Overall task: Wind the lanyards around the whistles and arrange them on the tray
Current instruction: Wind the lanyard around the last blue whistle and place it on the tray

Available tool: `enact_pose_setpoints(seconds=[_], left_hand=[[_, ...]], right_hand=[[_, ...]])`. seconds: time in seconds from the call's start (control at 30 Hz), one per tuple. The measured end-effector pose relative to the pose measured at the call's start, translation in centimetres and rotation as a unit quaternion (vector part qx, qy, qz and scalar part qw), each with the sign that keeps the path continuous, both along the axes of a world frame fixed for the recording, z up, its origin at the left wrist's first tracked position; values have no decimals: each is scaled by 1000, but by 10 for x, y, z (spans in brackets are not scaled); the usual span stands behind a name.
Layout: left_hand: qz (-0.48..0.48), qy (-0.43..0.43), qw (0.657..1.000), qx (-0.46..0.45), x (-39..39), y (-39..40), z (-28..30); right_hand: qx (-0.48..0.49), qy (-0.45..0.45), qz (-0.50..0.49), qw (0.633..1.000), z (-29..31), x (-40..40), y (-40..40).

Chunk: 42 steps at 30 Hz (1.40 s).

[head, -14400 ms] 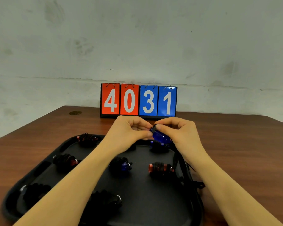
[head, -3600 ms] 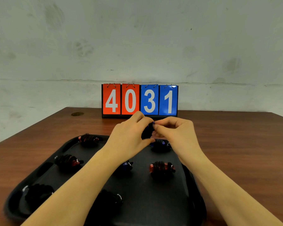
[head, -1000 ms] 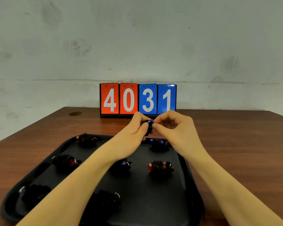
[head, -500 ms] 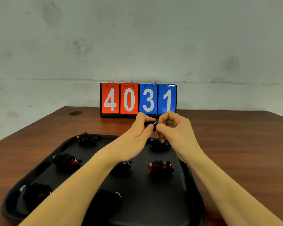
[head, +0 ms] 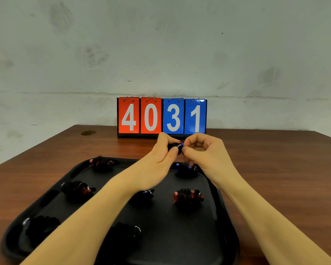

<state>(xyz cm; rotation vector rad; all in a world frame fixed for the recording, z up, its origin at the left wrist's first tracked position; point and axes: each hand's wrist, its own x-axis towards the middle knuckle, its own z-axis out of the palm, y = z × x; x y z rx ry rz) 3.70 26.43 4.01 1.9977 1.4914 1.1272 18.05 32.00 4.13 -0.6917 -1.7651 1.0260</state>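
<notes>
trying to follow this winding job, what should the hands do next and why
Probably set the blue whistle down in a bare spot on the tray. The left hand and right hand pinch it above the tray's far edge; it looks fully wrapped, with no loose lanyard hanging, like the wound whistles lying on the tray.

from my feed the whistle [head: 177, 145] is mostly buried between the left hand [head: 161, 161] and right hand [head: 204, 155], just a blue speck showing. the left forearm covers most of one wrapped whistle [head: 146, 194], and the tray [head: 214, 243] runs off the bottom edge.
</notes>
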Motion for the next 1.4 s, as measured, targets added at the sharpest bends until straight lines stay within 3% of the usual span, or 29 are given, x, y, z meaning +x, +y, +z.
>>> enact_pose_setpoints(seconds=[0.2,0.4,0.57,0.67,0.9,1.23,1.4], left_hand=[[-17,4,1000,8,2,1,-1],[-5,-15,1000,27,2,2,-1],[-6,53,997,60,2,2,1],[8,78,991,107,0,2,3],[34,28,993,109,-3,0,6],[56,90,988,116,1,1,6],[55,62,991,109,4,0,6]], right_hand=[[18,3,-67,998,-3,-8,0],[43,29,-69,996,-4,-5,0],[1,66,-88,994,-7,-6,5],[-9,78,-64,995,-5,-4,3],[-47,132,20,990,0,0,0],[-3,90,-82,993,-6,-10,-6],[71,58,-137,986,-7,-13,-6]])
